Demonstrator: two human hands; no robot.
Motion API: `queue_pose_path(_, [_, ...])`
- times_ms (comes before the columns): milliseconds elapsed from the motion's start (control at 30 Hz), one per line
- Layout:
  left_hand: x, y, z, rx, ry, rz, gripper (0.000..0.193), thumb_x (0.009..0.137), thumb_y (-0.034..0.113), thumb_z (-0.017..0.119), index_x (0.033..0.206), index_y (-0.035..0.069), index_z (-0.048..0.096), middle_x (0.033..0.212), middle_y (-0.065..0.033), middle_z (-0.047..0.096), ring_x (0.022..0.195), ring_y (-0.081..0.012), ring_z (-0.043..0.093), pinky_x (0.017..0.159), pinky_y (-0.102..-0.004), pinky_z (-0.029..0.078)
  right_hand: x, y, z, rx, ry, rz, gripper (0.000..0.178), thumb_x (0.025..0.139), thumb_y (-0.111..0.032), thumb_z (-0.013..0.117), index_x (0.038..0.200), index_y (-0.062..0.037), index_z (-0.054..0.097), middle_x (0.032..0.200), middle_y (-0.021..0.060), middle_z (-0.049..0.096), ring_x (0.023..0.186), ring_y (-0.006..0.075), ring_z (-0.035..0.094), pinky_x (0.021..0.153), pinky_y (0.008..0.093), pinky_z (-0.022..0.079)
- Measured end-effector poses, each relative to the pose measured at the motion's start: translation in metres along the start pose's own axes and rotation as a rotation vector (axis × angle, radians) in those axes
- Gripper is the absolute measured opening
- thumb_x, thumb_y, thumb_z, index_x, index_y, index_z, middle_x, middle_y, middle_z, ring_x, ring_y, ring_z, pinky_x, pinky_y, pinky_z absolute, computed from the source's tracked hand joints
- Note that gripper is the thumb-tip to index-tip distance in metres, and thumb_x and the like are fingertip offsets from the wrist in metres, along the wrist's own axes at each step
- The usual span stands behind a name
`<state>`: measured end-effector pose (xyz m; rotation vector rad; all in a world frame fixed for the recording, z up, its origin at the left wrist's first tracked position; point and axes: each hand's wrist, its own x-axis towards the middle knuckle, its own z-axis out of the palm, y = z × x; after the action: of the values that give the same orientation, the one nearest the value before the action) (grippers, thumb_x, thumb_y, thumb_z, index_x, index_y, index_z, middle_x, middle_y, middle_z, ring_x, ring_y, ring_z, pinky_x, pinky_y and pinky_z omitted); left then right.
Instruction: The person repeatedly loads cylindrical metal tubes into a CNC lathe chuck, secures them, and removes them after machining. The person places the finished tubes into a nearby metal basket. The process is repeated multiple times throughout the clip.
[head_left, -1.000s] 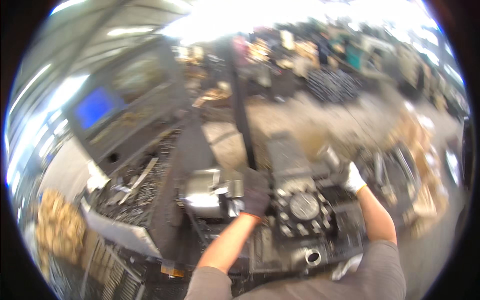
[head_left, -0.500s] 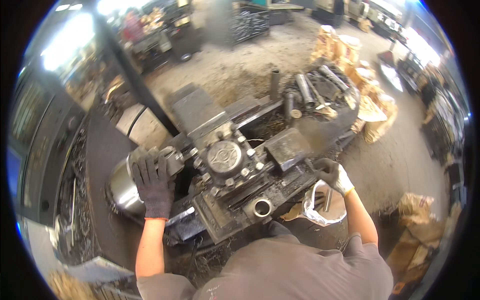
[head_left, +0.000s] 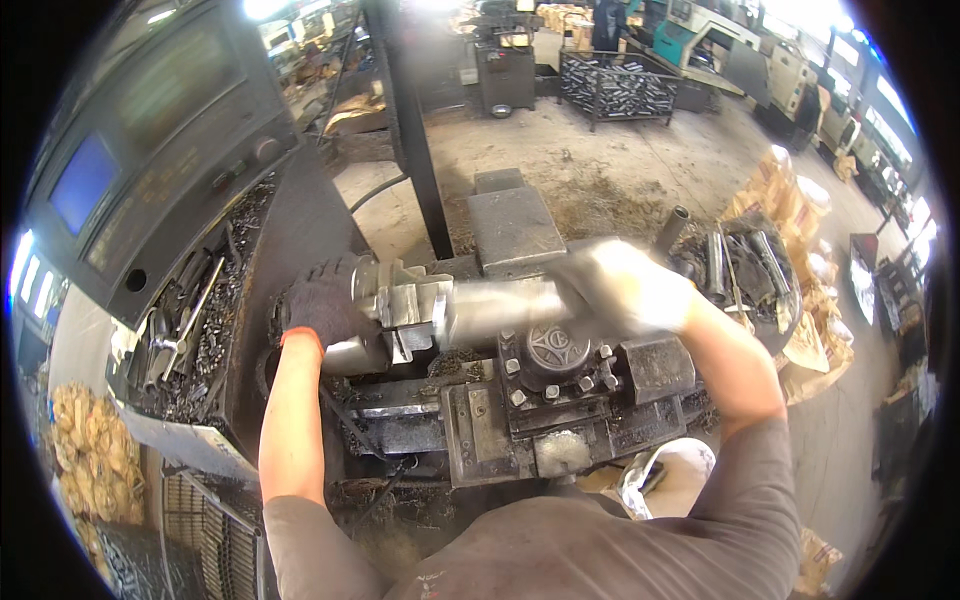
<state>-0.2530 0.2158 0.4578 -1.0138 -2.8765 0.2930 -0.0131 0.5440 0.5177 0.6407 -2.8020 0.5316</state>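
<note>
My left hand (head_left: 322,300), in a dark glove with an orange cuff, curls over the body of the lathe chuck (head_left: 405,308). Much of the chuck body is hidden behind it. A shiny metal tube (head_left: 505,312), smeared by motion, stretches from the chuck jaws to the right. Around its right end is my right hand (head_left: 625,285), in a white-backed glove with dark fingers, also blurred. Whether the tube sits inside the jaws or only at their face, I cannot tell. Just below the tube stands the tool post (head_left: 558,350), a round cap ringed with square-headed bolts.
A chip-covered ledge (head_left: 205,330) with wrenches lies left, under a control panel (head_left: 160,120). Several tubes (head_left: 716,268) rest on a stand at right, beside paper sacks (head_left: 830,330). A white-lined container (head_left: 640,480) stands near my right elbow. A dark post (head_left: 415,150) rises behind the chuck.
My right hand has come from beside the white-lined container up and left to the chuck, with a metal tube. My left hand stays at the chuck. The whole view has swung left.
</note>
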Motion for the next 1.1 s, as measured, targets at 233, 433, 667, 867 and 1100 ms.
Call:
queue_pose_path(233, [-0.125,0.045,0.086,-0.563,0.611,-0.009,0.044,0.091,0.024,0.079,0.13,0.007,0.069,0.128,-0.0176,0.072,0.112,-0.0373,0.071,0.096,-0.0497,0.058,0.078,0.127,0.106,-0.428,-0.598,0.471,0.024,0.08,-0.027,0.078,0.091,-0.0059,0.081,0.083,0.0166,0.078,0.076,0.0277,0.077,0.067,0.0436,0.062])
queue_pose_path(433, [-0.301,0.029,0.268,-1.823,0.556,-1.018,0.028,0.1,0.025,0.07,0.12,0.005,0.066,0.1,-0.0048,0.067,0.079,-0.023,0.064,0.075,-0.0369,0.058,0.069,0.162,0.145,0.132,-0.64,0.337,0.043,0.087,-0.03,0.076,0.116,0.0014,0.074,0.083,0.0154,0.078,0.069,0.0231,0.072,0.063,0.0395,0.059])
queue_pose_path(667, [-0.384,-0.042,0.298,-1.346,0.816,-0.925,0.029,0.099,0.031,0.068,0.112,0.005,0.06,0.086,-0.001,0.058,0.073,-0.0233,0.059,0.071,-0.037,0.054,0.17,0.173,0.196,0.241,-0.741,-0.251,0.063,0.092,-0.017,0.074,0.147,0.0017,0.05,0.121,0.0167,0.063,0.077,0.0222,0.069,0.072,0.0378,0.065])
queue_pose_path(867, [-0.393,-0.058,0.289,-0.993,0.375,-0.972,0.027,0.095,0.016,0.071,0.116,0.0,0.063,0.09,-0.0071,0.068,0.085,-0.0279,0.068,0.076,-0.042,0.055,0.168,0.164,0.188,0.323,-0.673,-0.057,0.075,0.085,-0.016,0.076,0.153,-0.0013,0.046,0.138,0.0218,0.06,0.095,0.0295,0.074,0.083,0.0423,0.064])
queue_pose_path(1100, [-0.399,-0.051,0.303,-0.846,0.575,-1.305,0.038,0.103,0.025,0.069,0.127,-0.005,0.066,0.119,-0.0199,0.071,0.108,-0.0342,0.07,0.092,-0.0443,0.057,0.006,0.227,0.107,-0.21,-0.42,0.575,0.063,0.085,-0.044,0.083,0.135,-0.0084,0.07,0.126,0.0173,0.076,0.114,0.0323,0.074,0.097,0.0412,0.06])
